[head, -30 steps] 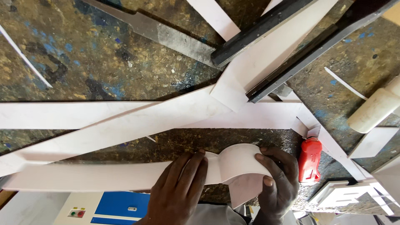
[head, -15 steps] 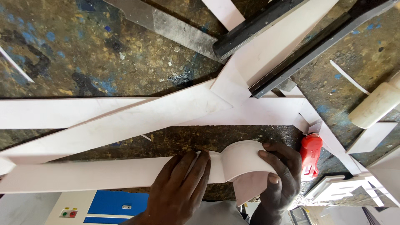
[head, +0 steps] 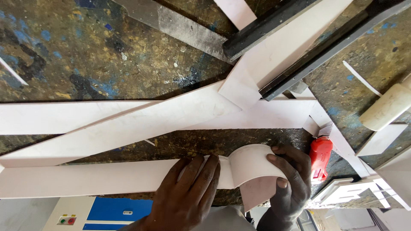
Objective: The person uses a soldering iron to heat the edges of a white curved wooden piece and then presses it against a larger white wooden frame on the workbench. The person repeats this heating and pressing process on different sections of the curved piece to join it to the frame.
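No real change: left hand (head: 186, 194) still flat on white strip (head: 85, 177), right hand (head: 291, 184) fingers still gripping its curled end.

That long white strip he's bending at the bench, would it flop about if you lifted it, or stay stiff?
Probably springy, not floppy: the white strip lies flat under the left hand yet arches smoothly where the right hand curls its end, without creasing. It looks thin, so likely light. Lifted by one end, such a long piece would probably sag.

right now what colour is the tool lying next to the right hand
Red: the tool beside the right hand, clearest in the head view.
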